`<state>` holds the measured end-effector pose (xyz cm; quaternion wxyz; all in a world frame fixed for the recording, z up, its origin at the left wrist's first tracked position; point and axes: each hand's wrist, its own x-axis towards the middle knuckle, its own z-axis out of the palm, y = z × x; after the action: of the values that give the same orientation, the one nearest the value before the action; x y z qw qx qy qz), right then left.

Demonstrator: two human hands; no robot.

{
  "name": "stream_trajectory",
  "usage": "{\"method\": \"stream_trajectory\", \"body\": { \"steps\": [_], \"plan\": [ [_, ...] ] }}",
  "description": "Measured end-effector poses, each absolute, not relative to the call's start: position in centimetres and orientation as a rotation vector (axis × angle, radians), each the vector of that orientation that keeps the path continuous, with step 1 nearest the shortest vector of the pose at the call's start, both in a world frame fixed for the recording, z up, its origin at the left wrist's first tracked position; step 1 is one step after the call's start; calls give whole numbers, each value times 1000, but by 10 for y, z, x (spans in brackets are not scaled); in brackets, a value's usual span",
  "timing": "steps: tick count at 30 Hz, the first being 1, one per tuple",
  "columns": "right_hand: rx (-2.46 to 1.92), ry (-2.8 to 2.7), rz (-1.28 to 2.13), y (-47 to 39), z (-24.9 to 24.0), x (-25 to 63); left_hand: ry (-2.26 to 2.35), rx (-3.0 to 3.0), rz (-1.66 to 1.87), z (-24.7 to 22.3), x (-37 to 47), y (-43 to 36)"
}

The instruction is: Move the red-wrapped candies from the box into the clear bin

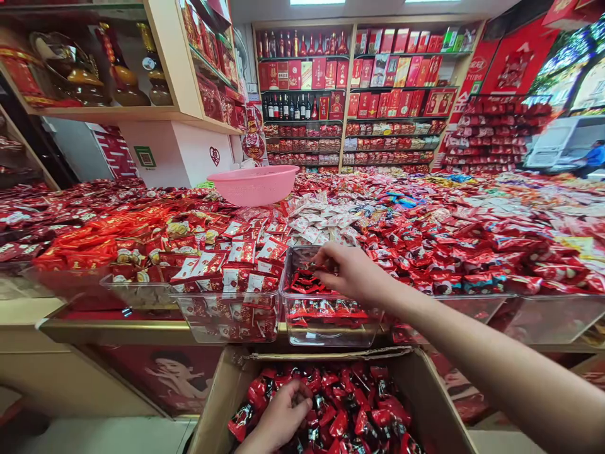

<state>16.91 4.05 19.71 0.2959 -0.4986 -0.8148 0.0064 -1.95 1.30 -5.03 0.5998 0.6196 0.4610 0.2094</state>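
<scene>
My right hand [347, 271] reaches into the top of a clear plastic bin [331, 337], its fingers bent over small red and black packets [307, 282]; whether it holds one is hard to make out. Below, my left hand [286, 413] rests among red and black wrapped candies [338, 424] in an open cardboard box [437, 403]. Its fingers are curled and what they hold, if anything, is hidden. The bin is partly filled, with packets showing through its front wall.
Clear bins of red-and-white packets [241, 277] and other sweets line the counter on both sides. Behind are white packets [314, 221] and a pink basket [258, 186]. A glass-shelved cabinet [184, 107] overhangs the left side.
</scene>
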Motion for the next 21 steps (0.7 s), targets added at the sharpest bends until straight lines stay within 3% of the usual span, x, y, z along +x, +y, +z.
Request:
{"method": "stream_trajectory", "body": {
  "steps": [6, 16, 21],
  "plan": [
    [-1487, -2700, 114, 106, 178, 158, 1055, 1434, 472, -56, -23, 13],
    [-1455, -2854, 159, 114, 150, 156, 1066, 1448, 454, -48, -21, 13],
    [-1511, -2876, 631, 110, 152, 159, 1061, 1432, 450, -45, -20, 14]
  ]
}}
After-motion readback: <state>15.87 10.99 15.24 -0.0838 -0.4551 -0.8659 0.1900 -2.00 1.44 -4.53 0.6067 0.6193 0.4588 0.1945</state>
